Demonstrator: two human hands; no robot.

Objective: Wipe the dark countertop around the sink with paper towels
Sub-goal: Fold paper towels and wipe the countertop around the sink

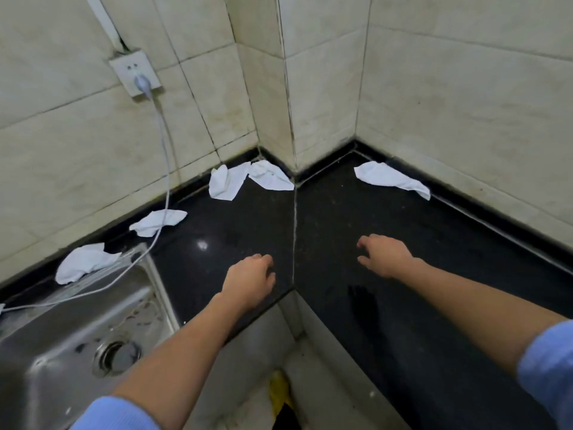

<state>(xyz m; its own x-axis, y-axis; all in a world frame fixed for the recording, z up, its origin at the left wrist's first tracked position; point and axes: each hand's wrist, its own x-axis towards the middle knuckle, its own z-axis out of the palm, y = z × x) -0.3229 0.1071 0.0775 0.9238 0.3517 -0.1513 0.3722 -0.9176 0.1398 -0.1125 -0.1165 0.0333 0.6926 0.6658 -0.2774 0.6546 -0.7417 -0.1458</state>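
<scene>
A dark speckled countertop (235,231) wraps an inner corner, with a steel sink (62,346) at the lower left. Several crumpled white paper towels lie along the back edge: one by the sink (83,265), one under the cable (156,222), two at the corner (224,182) (270,176), and one at the right wall (389,178). My left hand (251,279) hovers palm down over the counter near its front edge, fingers loosely curled, holding nothing. My right hand (384,254) is spread over the right counter section, also holding nothing.
A wall socket (135,72) holds a plug whose white cable (166,169) hangs down across the counter and over the sink rim. Tiled walls close in the back and right. A pale seam (294,231) splits the counter. A yellow object (279,389) lies on the floor below.
</scene>
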